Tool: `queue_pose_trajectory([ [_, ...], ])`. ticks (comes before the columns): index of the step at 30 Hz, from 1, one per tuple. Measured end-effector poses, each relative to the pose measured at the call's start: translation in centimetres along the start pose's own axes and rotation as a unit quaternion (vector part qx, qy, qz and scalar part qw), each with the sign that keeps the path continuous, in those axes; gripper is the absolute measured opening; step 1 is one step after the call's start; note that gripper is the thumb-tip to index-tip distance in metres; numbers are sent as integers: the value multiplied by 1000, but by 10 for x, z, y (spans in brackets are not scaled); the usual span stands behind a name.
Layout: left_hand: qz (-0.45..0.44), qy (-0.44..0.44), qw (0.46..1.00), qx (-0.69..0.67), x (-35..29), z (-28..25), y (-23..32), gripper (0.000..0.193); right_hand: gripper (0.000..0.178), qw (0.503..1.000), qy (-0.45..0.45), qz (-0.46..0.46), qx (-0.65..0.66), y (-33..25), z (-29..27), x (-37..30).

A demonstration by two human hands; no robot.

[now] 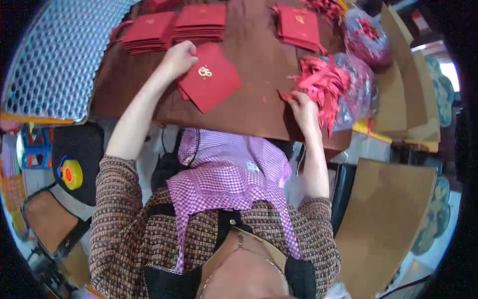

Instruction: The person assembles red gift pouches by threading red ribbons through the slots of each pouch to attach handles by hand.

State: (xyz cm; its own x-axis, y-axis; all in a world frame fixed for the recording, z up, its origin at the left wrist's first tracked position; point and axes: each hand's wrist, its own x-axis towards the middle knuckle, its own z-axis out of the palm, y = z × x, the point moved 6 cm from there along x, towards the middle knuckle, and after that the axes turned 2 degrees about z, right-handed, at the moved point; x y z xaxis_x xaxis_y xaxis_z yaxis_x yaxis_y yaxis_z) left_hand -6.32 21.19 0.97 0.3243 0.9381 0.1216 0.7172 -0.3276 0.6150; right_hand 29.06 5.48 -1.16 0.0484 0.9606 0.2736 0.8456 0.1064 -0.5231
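My left hand (180, 60) is closed on the upper left corner of a red card (211, 79) with a gold emblem, which lies tilted over the brown table. A bit of another red piece shows beneath the card's left edge. On the right, my right hand (302, 110) pinches the end of a red ribbon (286, 96) at the edge of a pile of red ribbons (326, 82). The pile spills from a clear plastic bag (366, 92). Whether one ribbon or several are between my right fingers cannot be made out.
Stacks of red cards (149, 32) (200, 22) stand at the far left, and another stack (298, 26) at the far right. A second plastic bag (367, 40) holds red pieces. A grid of tubes (55, 60) stands left of the brown table (256, 112); cardboard (386, 204) lies right.
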Motion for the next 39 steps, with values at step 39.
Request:
queue_pose_trajectory([
  [39, -65, -118, 972, -195, -84, 139, 82, 21, 8, 991, 97, -88, -26, -82, 45, -37],
])
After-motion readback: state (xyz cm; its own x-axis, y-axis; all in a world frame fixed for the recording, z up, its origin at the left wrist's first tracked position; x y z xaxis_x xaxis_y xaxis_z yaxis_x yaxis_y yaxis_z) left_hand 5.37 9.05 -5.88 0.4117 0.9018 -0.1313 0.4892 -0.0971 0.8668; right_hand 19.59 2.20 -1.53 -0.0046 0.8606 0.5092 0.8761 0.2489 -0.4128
